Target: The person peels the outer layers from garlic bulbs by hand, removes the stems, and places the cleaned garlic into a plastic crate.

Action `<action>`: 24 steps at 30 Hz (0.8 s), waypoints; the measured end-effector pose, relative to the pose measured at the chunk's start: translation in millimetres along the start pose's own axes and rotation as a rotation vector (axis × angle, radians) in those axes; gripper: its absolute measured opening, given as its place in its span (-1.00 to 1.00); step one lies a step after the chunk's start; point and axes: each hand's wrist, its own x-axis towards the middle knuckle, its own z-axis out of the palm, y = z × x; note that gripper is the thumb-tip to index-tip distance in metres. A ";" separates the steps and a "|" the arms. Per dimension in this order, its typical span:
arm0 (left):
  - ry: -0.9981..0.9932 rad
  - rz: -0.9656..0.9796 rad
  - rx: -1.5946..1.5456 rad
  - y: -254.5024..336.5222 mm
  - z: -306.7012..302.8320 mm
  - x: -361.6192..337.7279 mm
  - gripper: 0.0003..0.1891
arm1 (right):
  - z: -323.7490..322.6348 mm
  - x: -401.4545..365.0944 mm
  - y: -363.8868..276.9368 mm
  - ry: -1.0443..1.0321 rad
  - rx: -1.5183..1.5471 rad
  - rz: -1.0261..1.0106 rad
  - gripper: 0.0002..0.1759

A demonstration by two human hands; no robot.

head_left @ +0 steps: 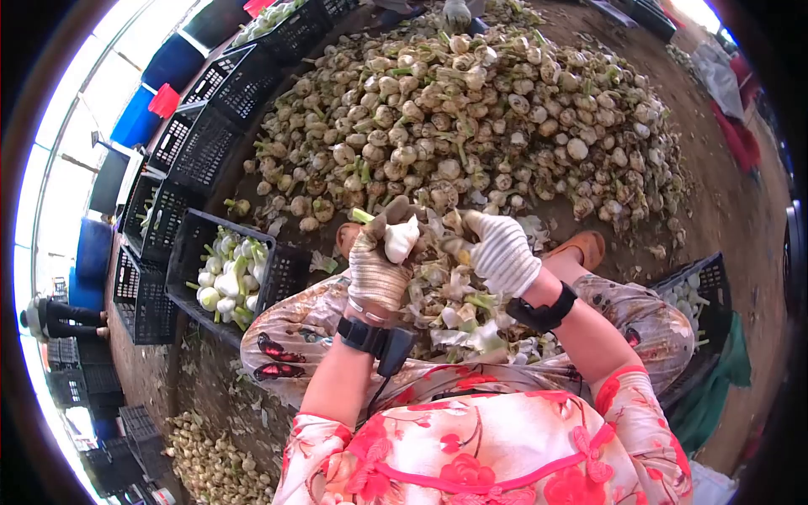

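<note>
In a knitted glove, my left hand (379, 261) is closed around a white garlic bulb (401, 239) with a short green stem. My right hand (502, 254), also gloved, is just to the right with its fingers curled together, apart from the bulb. Whatever those fingers may hold is hidden or too small to name. Below both hands, loose garlic skins and trimmings (459, 307) lie heaped between my crossed legs. Beyond them rises a large pile of unpeeled garlic (471, 118) with dirty outer skins.
By my left knee stands a black crate (189, 290) of cleaned garlic bulbs. Another crate (715, 282) of garlic is at my right knee. More black crates (198, 147) line the left side. Across the pile, another person's gloved hand (457, 15) shows.
</note>
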 end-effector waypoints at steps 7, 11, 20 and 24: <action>0.108 -0.053 0.243 -20.0 19.5 4.6 -0.66 | 7.2 -4.0 -20.3 0.026 0.645 -0.089 -0.83; 0.267 -0.109 0.116 -28.5 7.0 17.4 -0.73 | -11.0 -28.3 -13.7 -0.075 1.239 0.207 -0.86; 0.388 -0.181 0.215 -53.0 23.5 70.1 -0.74 | 32.0 -37.7 94.4 -0.489 0.315 0.121 -0.70; -0.049 -0.343 0.377 -117.5 139.6 48.8 -0.65 | 69.5 -30.6 125.3 -0.574 0.224 0.210 -0.84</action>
